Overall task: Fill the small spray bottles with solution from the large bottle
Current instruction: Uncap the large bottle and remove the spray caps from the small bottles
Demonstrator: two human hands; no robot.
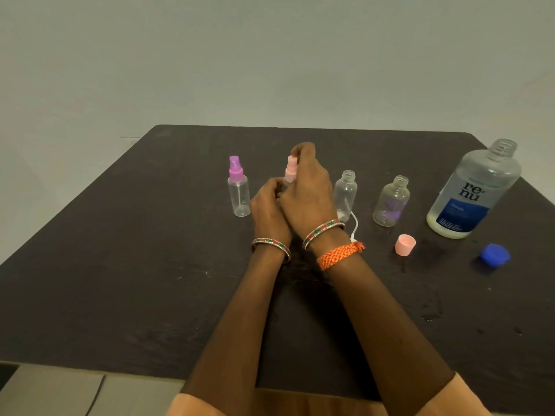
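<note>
A small spray bottle with a pink sprayer head (290,169) stands at the middle of the dark table (120,280). My left hand (267,208) grips its body, which is hidden behind my hands. My right hand (309,190) is closed around the pink sprayer head from the right. To the left stands a small clear bottle with a purple sprayer (238,187), upright and untouched. Right of my hands stand two open clear bottles, one tall (345,193) and one rounder (391,202). The large open solution bottle (474,190) stands at the far right, partly full.
A pink cap (405,244) and a blue cap (494,255) lie loose on the table at the right. A white dip tube (354,225) lies by my right wrist. Wet drops mark the table at the right front. A pale wall is behind.
</note>
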